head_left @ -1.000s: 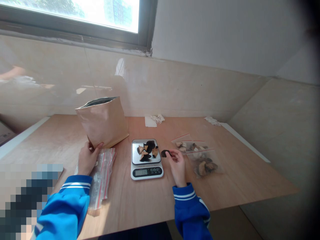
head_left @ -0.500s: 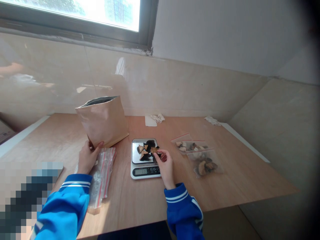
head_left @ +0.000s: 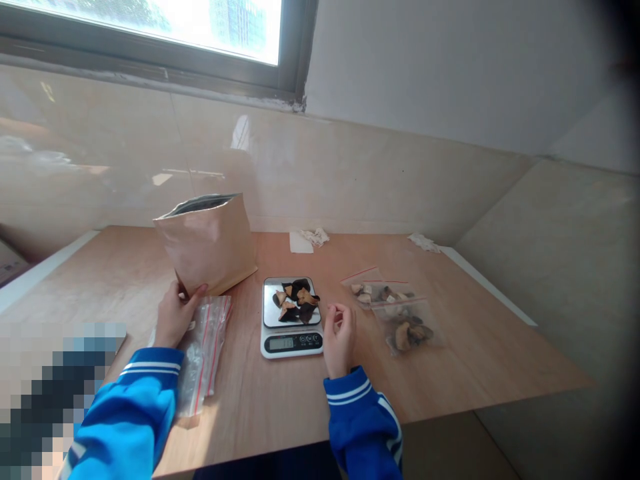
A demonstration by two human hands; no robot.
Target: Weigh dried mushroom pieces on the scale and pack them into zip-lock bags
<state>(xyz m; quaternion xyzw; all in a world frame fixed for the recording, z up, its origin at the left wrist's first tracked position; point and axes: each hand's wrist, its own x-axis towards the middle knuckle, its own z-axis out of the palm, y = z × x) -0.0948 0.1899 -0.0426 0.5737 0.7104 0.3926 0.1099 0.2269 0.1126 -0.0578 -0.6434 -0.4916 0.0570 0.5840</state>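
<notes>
My left hand (head_left: 174, 315) is at the lower left corner of an open-topped brown kraft pouch (head_left: 210, 243), thumb against its front and the other fingers partly hidden. Under and beside that wrist lie clear zip bags (head_left: 205, 353) with red seal lines. Just right of a small digital kitchen scale (head_left: 293, 343), my right hand (head_left: 340, 333) is loosely closed, with nothing visible in its curled fingers. On the scale's metal plate rest several dark and tan dried pieces (head_left: 303, 300) that look like mushroom. The small display digits are too blurred to read surely.
Zip bags with similar dried pieces (head_left: 410, 333) lie on the wooden table (head_left: 475, 353) to the right. White paper and crumpled tissue (head_left: 315, 237) sit near the wall, another tissue (head_left: 425, 242) farther right. A pixelated patch covers the lower left.
My right hand has let go of a tan dried piece, which now lies on the scale, and has drawn back slightly right. My left hand stays at the pouch.
</notes>
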